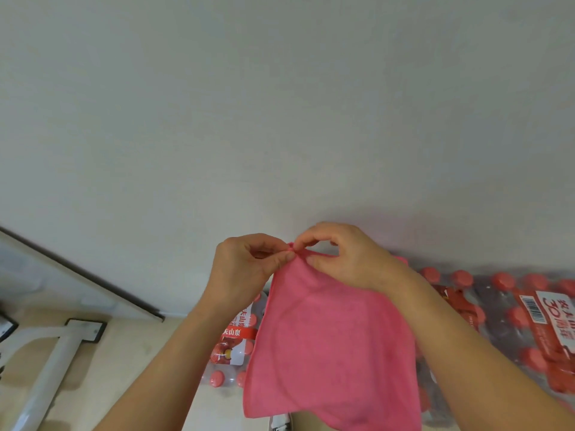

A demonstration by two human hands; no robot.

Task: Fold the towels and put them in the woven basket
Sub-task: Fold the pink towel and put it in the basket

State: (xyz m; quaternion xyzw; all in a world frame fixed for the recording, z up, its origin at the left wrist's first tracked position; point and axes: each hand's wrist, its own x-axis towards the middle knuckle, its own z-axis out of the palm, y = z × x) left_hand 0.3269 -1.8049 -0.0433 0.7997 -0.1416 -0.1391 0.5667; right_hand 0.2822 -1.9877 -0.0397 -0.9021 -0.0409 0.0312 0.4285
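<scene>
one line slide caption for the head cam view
Both hands, left hand and right hand, pinch a hanging pink microfibre towel at its top corner.

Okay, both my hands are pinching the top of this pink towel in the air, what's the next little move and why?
Probably slide the right hand along the top edge to the far corner. Both hands, with the left hand, pinch one spot, so the pink microfibre towel hangs bunched and cannot be folded flat yet.

We see a plain pale wall (280, 104) filling the upper view. Along its foot, on the beige floor (140, 362), lie shrink-wrapped packs of bottled water (513, 321) with red caps and red labels, one pack (231, 346) further left. At the far left stands a white metal frame (59, 353) with a black-edged foot plate.
</scene>
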